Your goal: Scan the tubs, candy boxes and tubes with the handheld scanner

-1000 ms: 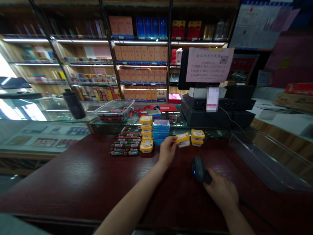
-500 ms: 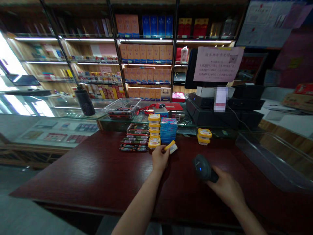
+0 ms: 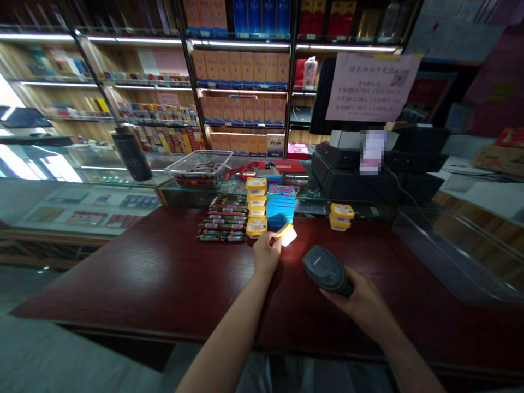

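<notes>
My left hand (image 3: 267,254) pinches a small yellow-lidded tub (image 3: 288,236), tilted so that its side glows in the scanner's bright light. In my right hand (image 3: 364,303) is a dark grey barcode scanner (image 3: 326,271), its head pointing toward the tub. Just behind the left hand stands a stack of similar yellow tubs (image 3: 257,212). Right beside that stack is a pile of blue packs (image 3: 280,206). Several dark packaged sticks (image 3: 223,222) lie in a row to the left. Two more yellow tubs (image 3: 340,216) sit stacked at the back right.
The dark red table (image 3: 135,273) meets a glass counter holding a clear bin (image 3: 200,166) and a black bottle (image 3: 131,155). A large clear plastic bin (image 3: 454,262) stands at the right. Behind are a monitor with a paper sign (image 3: 368,90) and stocked shelves.
The scanner has moved left, closer to the tub, and its light now falls brightly on it. My left hand still holds the tub. The camera view has tipped slightly downward.
</notes>
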Demonstrator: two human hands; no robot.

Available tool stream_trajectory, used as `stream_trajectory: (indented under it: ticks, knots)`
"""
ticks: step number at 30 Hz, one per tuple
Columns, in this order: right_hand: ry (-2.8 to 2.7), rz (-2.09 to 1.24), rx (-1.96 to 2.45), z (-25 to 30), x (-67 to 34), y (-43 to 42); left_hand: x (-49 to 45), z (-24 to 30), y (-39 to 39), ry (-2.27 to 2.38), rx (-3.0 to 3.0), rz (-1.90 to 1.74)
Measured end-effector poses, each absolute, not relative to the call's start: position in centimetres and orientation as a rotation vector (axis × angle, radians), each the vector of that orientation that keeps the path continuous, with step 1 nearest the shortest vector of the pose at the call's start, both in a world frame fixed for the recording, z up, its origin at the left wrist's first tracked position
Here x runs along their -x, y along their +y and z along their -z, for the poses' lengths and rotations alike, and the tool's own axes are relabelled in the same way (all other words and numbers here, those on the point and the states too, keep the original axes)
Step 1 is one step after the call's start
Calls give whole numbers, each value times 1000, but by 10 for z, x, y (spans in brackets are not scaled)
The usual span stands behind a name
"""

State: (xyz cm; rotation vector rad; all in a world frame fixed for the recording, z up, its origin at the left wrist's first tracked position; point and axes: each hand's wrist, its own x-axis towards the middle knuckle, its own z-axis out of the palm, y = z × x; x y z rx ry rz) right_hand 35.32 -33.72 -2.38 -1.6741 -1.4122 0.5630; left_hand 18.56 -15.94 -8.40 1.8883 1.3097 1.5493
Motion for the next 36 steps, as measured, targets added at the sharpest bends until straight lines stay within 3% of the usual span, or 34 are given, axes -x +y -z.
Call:
stream_trajectory:
  ticks: [8, 15, 21, 36]
  knots:
    - [-1486, -486, 1694, 22, -358, -338, -186, 86, -159, 1241, -1848, -1572]
    - [-1695, -12, 2338, 28, -389, -329, -185, 86, -159, 1133, -1886, -1585]
    - [-1683, 315, 2263, 60, -401, -326, -184, 81, -165, 955, -2044, -1613]
    - [-1654, 240, 2269, 59, -398, -329, -117, 48, -125, 1111, -2079, -1785]
